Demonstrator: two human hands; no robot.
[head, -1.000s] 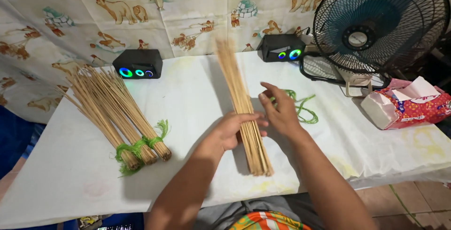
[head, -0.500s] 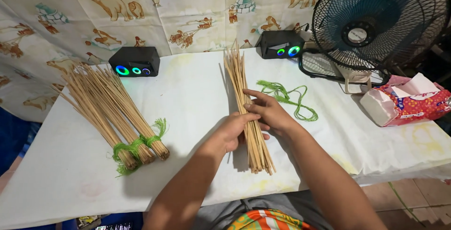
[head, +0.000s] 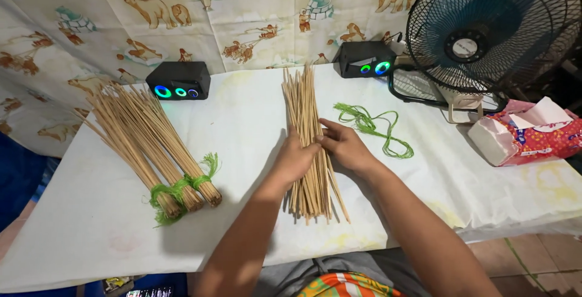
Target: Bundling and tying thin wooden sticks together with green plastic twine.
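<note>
Since half a second ago, both of my hands have closed in on the loose bundle of sticks [head: 308, 133], which now lies a little straighter down the centre of the frame and fans out at its near end. My left hand [head: 295, 159] lies over the sticks from the left with its fingers curled around the middle of the bundle. My right hand [head: 342, 145] meets it from the right, its fingertips pressed against the sticks just beside my left fingers, so the bundle is pinched between the two hands. It rests on the white table cover [head: 254, 115], far tips pointing to the top of the frame.

Just right of my right hand, a length of green string [head: 377, 128] lies loose on the cover, apart from the sticks. At the left of the frame, the tied bundles [head: 145, 145] lie side by side, bound with green string at their near ends. Two small black speakers with glowing rings stand at the far edge, one at upper left [head: 178, 80] and one right of centre [head: 364, 59]. A black fan [head: 492, 30] fills the upper right, with a red patterned tissue pack [head: 526, 133] below it.
</note>
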